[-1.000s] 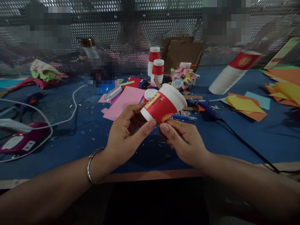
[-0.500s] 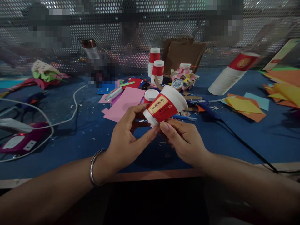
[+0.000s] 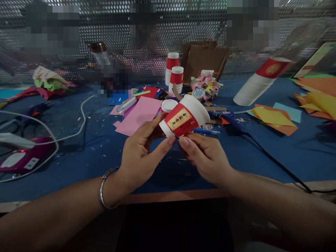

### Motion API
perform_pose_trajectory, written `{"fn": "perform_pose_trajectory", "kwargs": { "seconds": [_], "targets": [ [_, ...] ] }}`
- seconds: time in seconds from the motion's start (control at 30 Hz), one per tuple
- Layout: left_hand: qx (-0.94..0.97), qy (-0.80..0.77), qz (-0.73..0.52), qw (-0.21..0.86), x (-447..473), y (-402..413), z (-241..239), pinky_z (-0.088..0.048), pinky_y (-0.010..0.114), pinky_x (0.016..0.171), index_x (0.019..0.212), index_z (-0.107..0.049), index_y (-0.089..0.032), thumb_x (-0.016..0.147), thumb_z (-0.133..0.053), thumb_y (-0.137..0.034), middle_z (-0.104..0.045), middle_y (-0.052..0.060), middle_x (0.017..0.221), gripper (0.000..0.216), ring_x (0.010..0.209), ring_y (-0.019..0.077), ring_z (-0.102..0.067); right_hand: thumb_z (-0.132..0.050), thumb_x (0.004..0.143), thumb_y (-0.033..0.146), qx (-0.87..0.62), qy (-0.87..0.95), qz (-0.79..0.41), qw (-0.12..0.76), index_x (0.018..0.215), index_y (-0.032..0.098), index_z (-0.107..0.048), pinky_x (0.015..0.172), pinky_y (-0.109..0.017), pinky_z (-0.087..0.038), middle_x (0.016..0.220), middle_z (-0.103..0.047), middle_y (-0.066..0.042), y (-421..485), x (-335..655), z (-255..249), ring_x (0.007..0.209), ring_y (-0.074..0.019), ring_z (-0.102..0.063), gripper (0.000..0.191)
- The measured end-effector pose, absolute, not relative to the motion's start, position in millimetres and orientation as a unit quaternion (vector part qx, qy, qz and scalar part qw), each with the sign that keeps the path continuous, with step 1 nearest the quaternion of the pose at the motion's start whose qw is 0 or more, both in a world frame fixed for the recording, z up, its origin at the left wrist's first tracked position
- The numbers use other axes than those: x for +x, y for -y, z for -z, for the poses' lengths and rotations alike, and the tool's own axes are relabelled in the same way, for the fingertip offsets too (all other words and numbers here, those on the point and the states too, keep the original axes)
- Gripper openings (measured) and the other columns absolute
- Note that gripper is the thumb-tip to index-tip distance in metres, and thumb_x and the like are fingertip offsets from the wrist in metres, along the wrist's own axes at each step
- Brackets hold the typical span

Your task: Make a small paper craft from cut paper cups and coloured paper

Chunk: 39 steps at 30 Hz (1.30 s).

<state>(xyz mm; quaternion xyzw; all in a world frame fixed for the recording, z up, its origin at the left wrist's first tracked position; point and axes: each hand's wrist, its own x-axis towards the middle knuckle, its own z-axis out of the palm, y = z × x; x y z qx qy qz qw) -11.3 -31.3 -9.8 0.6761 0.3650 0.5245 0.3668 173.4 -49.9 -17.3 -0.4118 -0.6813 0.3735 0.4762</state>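
A white paper cup (image 3: pixel 197 111) with a red band and a yellow printed label is held tilted between my two hands, its wide rim toward the upper right. My left hand (image 3: pixel 143 154) grips the narrow base end, thumb below and fingers behind. With thumb and fingers pinched at the cup's lower side, my right hand (image 3: pixel 206 157) also holds it; a thin dark line shows by the thumb tip. Just behind the cup stands another red and white paper cup (image 3: pixel 169 105), partly hidden. Pink paper (image 3: pixel 140 115) lies beyond my left hand.
Stacked paper cups (image 3: pixel 175 78) and a leaning stack (image 3: pixel 254 89) stand farther back. A blue glue gun (image 3: pixel 232 120) with a black cord lies to the right, near coloured paper (image 3: pixel 275 117). On the left are a purple device (image 3: pixel 28 155) and a white cable (image 3: pixel 85 112). Perforated metal rises behind.
The held cup has turned about its own axis, so the yellow label now faces me more fully. My left thumb has shifted slightly up and left. My right hand stays almost in place.
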Motion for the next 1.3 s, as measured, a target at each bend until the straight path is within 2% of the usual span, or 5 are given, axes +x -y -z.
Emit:
{"fn": "perform_pose_trajectory", "kwargs": {
  "seconds": [0.13, 0.37, 0.7, 1.0, 1.3],
  "targets": [
    [0.718, -0.368, -0.518, 0.284, -13.1, 31.0, 17.1, -0.054, 0.044, 0.114, 0.140, -0.068, -0.028, 0.091, -0.079, -0.035, -0.071, 0.008, 0.136, 0.051, 0.126, 0.0264, -0.066, -0.052, 0.105, 0.057, -0.420, 0.688, -0.354, 0.474, 0.067, 0.021, -0.047, 0.049, -0.025, -0.030, 0.057, -0.042, 0.005, 49.8, 172.9, 16.4, 0.053, -0.0087, -0.039, 0.052],
    [0.721, -0.359, -0.528, 0.269, -11.7, 31.3, 16.9, -0.056, 0.043, 0.110, 0.137, -0.069, -0.028, 0.088, -0.082, -0.033, -0.070, 0.009, 0.135, 0.052, 0.122, 0.0260, -0.067, -0.051, 0.106, 0.054, -0.419, 0.686, -0.355, 0.477, 0.068, 0.021, -0.049, 0.050, -0.024, -0.032, 0.059, -0.043, 0.005, 49.1, 173.0, 15.6, 0.053, -0.0080, -0.040, 0.050],
    [0.572, -0.328, -0.508, 0.554, -5.2, 21.3, 15.2, -0.060, 0.044, 0.105, 0.121, -0.073, -0.022, 0.092, -0.077, -0.045, -0.077, 0.009, 0.121, 0.037, 0.113, 0.0248, -0.073, -0.052, 0.106, 0.053, -0.413, 0.683, -0.364, 0.479, 0.069, 0.021, -0.049, 0.051, -0.025, -0.030, 0.061, -0.042, 0.004, 46.7, 172.3, 13.1, 0.056, -0.0085, -0.039, 0.049],
    [0.647, -0.358, -0.517, 0.432, -10.0, 29.1, 5.5, -0.062, 0.040, 0.104, 0.130, -0.072, -0.022, 0.089, -0.080, -0.037, -0.077, 0.007, 0.128, 0.045, 0.114, 0.0234, -0.075, -0.052, 0.105, 0.052, -0.421, 0.698, -0.331, 0.475, 0.067, 0.021, -0.048, 0.052, -0.026, -0.031, 0.058, -0.043, 0.004, 49.0, 172.9, 14.1, 0.054, -0.0089, -0.041, 0.050],
    [0.671, -0.377, -0.502, 0.394, -10.6, 29.5, 6.9, -0.063, 0.040, 0.101, 0.134, -0.071, -0.021, 0.090, -0.079, -0.040, -0.075, 0.010, 0.130, 0.048, 0.112, 0.0244, -0.074, -0.050, 0.106, 0.054, -0.427, 0.713, -0.307, 0.464, 0.066, 0.021, -0.048, 0.051, -0.026, -0.032, 0.056, -0.043, 0.005, 47.2, 173.4, 12.3, 0.052, -0.0082, -0.040, 0.052]
  ]
}}
